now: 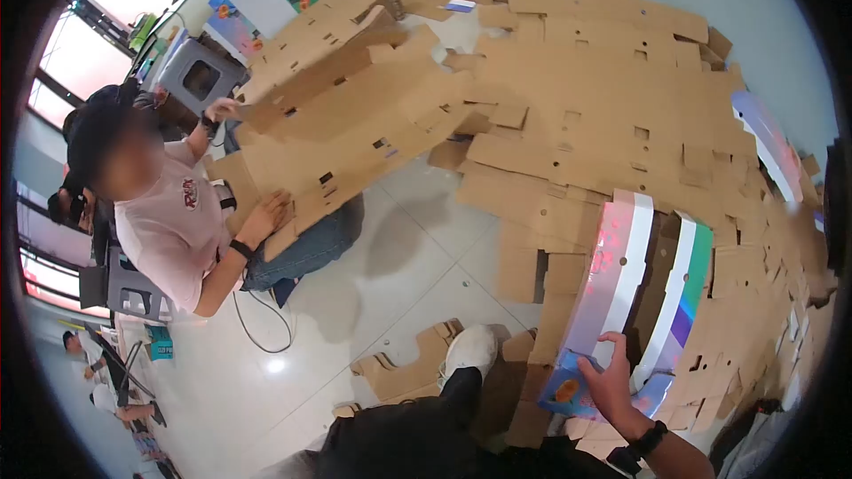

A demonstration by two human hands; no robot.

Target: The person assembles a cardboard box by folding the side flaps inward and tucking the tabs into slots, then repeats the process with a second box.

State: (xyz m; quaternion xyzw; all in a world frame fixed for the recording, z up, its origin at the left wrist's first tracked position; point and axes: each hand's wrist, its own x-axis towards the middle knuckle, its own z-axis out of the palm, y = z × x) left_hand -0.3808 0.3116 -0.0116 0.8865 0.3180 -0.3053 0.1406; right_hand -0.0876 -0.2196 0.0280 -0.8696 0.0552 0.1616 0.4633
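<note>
My right hand (pixel 610 383), with a dark band at the wrist, grips the near end of a long colourful cardboard box (pixel 612 257). The thumb lies on its blue printed end and a bent finger reaches over the white edge. The box is open along its length, showing a brown inside, with a pink and lilac side and a green and purple side. It lies on a wide spread of flattened brown cardboard (pixel 568 133). My left hand is outside the frame.
A seated co-worker (pixel 177 204) at the left has both hands on a long brown cardboard piece (pixel 337 142). Cut cardboard (pixel 408 364) lies on the tiled floor beside my white shoe (pixel 470 350). A grey plastic stool (pixel 200 75) stands behind the co-worker.
</note>
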